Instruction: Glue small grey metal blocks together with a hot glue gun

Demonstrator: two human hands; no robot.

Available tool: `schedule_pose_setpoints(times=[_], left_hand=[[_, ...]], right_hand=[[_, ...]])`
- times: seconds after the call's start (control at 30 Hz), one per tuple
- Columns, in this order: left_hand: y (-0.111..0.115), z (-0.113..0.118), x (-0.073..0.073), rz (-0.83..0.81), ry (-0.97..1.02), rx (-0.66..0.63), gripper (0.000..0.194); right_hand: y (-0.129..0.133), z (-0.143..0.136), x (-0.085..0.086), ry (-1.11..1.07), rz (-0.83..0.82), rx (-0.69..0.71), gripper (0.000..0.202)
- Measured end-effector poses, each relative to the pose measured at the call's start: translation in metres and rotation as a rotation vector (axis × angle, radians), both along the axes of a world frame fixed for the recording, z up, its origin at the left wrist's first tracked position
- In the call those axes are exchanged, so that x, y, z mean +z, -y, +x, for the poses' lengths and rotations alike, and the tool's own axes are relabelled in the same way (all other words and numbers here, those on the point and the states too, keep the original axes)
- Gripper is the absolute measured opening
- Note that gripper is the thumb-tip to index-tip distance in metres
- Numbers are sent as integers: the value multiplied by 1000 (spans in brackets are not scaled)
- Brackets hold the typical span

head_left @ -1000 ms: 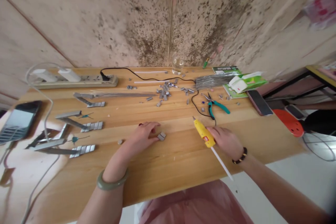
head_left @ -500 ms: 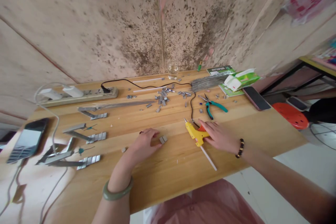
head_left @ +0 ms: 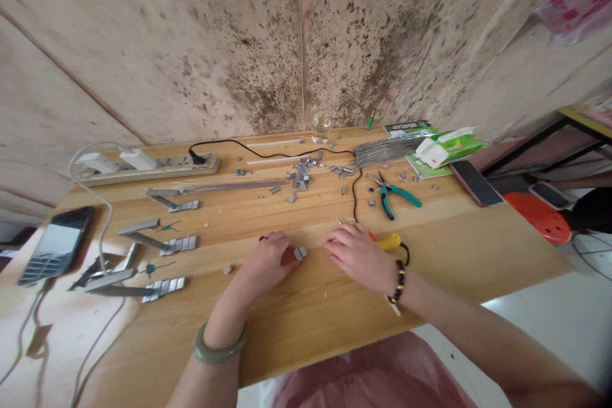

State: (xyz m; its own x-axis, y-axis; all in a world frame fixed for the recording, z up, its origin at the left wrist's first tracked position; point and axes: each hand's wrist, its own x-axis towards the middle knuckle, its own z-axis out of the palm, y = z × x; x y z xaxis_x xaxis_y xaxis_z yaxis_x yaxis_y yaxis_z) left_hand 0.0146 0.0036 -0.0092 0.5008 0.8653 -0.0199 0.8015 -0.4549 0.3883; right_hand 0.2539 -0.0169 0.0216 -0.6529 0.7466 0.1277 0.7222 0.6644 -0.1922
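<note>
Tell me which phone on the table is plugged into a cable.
The phone at the table's left edge: a white cable runs to it. The other phone, on the right by the green box, shows none.

Left hand point(head_left: 268, 261) rests flat on the tabletop point(head_left: 310, 312), fingertips touching small metal pieces point(head_left: 299, 253). Right hand point(head_left: 358, 255) lies over the yellow glue gun point(head_left: 388, 242), just beside the pieces.
</note>
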Motion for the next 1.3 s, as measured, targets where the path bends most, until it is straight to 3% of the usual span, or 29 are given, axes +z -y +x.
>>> schedule_pose_setpoints(times=[0.13,0.27,0.6,1.3], left_hand=[[1,1,-1,26,8,8,8],[1,2,1,27,0,-1,8],[2,2,0,41,-18,-6,9],[4,7,3,19,-80,-4,8]], right_hand=[[-15,-32,-12,96,10,60,14],[-23,-44,-20,136,-18,64,17],[-23,-45,-20,154,-32,37,17],[-23,-48,-10,234,-7,137,19]])
